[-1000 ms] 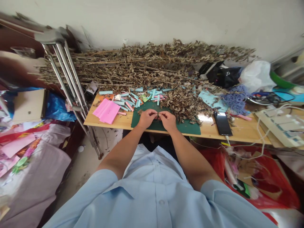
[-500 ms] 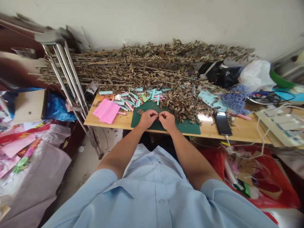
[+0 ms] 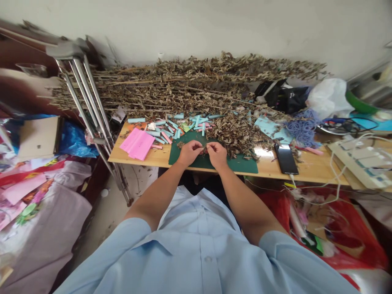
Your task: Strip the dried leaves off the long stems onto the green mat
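My left hand [image 3: 190, 153] and my right hand [image 3: 217, 154] are close together above a green cutting mat [image 3: 241, 164]. Fingers and thumb are pinched on each, with a small brownish bit of dried leaves [image 3: 203, 151] between them, mostly hidden by the fingertips. Just beyond my right hand lies a heap of loose dried leaves [image 3: 235, 134]. Rolled blue and pink paper tubes [image 3: 175, 125] are scattered past my left hand. A stack of pink paper sheets [image 3: 137, 143] rests further left on the wooden table [image 3: 162, 160].
Long dried leafy stalks [image 3: 183, 90] cover the back along the wall. Metal crutches [image 3: 88, 94] lean at the left end. To the right are a phone [image 3: 286, 158] with a cable, purple string [image 3: 303, 127], a white plastic bag [image 3: 329, 97] and a power strip [image 3: 363, 161].
My hands have drawn slightly apart, the right one shifting a little to the right, and more of the brownish bit shows between the fingertips. Everything else stays in place.
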The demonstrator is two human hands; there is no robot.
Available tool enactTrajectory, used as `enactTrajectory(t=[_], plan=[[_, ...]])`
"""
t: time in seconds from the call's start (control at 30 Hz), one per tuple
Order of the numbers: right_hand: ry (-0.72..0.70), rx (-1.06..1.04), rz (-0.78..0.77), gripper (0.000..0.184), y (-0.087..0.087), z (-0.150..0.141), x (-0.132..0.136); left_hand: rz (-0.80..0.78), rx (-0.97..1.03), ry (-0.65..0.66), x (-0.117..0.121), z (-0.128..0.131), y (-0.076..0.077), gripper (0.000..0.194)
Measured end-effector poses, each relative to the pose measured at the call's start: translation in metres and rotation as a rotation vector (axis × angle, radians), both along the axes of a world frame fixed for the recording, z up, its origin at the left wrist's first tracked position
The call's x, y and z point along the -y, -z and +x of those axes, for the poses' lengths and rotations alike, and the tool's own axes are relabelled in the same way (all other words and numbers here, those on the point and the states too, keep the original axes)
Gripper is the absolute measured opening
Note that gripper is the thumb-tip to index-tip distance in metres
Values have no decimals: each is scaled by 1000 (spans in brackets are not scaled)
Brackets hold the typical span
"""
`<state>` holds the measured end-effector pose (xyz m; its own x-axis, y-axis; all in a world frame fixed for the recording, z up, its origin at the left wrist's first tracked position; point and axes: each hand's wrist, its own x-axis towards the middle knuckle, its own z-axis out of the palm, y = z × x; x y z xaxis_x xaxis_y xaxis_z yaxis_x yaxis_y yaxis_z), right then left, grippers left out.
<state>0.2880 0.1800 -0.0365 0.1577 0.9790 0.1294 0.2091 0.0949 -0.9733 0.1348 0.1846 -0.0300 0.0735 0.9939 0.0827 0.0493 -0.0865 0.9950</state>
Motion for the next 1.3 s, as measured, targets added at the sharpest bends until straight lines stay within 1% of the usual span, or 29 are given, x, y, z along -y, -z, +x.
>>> enactTrajectory(t=[0.1, 0.2, 0.3, 0.4, 0.53, 0.6, 0.83, 0.93, 1.07, 1.17, 1.3], plan=[[-54, 23, -8, 24, -1, 1, 0, 32, -38, 42, 0, 0, 2, 16], [-95, 19, -6, 24, -2, 3, 0, 78, -90, 30, -2, 0, 6, 24], [-128, 10, 11, 24, -2, 5, 0, 128, -168, 9, -2, -1, 7, 22], [-143, 51, 43, 24, 0, 5, 0, 96, -152, -4, -1, -2, 2, 19], [-122, 133, 95, 22, 2, 4, 2, -37, -52, -17, 0, 0, -5, 16], [-111, 158, 105, 21, 2, 3, 3, -72, -24, -7, 0, 1, -7, 15], [-68, 175, 129, 20, 0, 5, 4, -7, -121, 40, 0, 0, -10, 14], [-56, 142, 101, 19, -1, 3, 5, -11, -131, 63, 1, 0, -11, 13], [-40, 172, 86, 17, -2, 1, 6, 8, -151, 68, 3, 2, -15, 12], [-11, 142, 65, 18, -1, 0, 5, -12, -142, 31, 5, 2, -18, 11], [13, 26, 4, 20, -1, 1, 2, -58, -103, -21, 6, 1, -21, 10]])
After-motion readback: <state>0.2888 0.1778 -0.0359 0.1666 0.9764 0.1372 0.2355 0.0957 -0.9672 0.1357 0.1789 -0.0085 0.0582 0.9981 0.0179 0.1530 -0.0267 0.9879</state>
